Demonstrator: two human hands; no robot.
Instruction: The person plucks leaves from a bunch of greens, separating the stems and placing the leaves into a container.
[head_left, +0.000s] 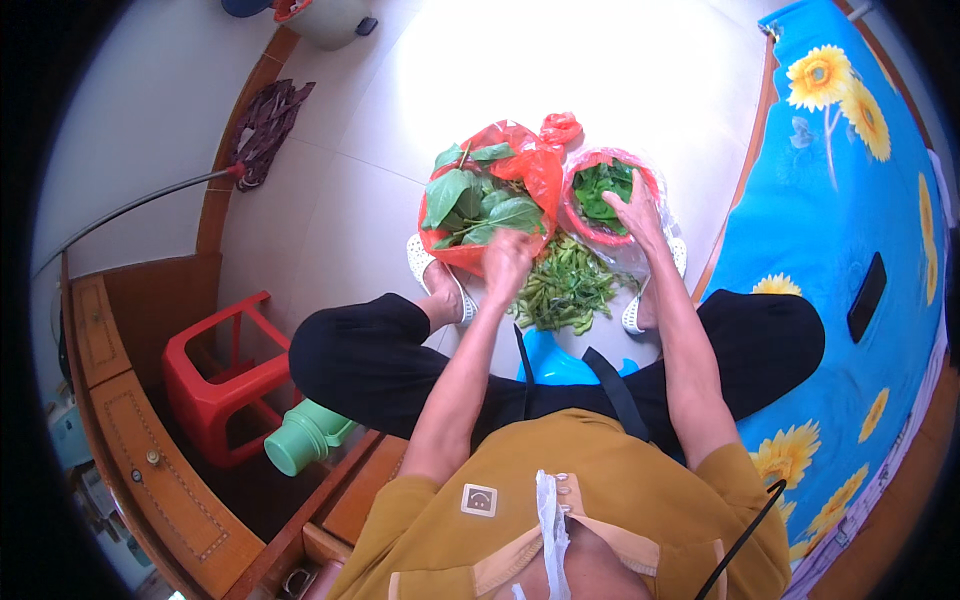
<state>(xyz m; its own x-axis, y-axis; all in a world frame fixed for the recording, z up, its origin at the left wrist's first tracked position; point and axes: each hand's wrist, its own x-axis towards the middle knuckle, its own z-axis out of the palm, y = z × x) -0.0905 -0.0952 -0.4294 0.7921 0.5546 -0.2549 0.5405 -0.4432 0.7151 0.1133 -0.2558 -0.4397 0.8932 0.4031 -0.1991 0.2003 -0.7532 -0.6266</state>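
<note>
A red plastic bag (462, 258) lies open on the floor, full of large leafy green stems (470, 205). My left hand (508, 262) is at the bag's near right edge, close to the leaves; it is smeared by motion and its fingers are hidden. Right of the bag stands a round red container (600, 237) in clear plastic, with picked green leaves (598, 190) inside. Over its right side, my right hand (636, 208) has thumb and forefinger apart near the leaves. A heap of cut green stems (567, 285) lies on the floor between bag and container.
My feet in white shoes (468, 303) flank the greens. Left are a red plastic stool (225, 375), a green flask (305, 437) and wooden drawers (160, 460). A sunflower-patterned blue cover (830, 240) with a black phone-like object (866, 297) is at right. A bucket (330, 22) stands at the back.
</note>
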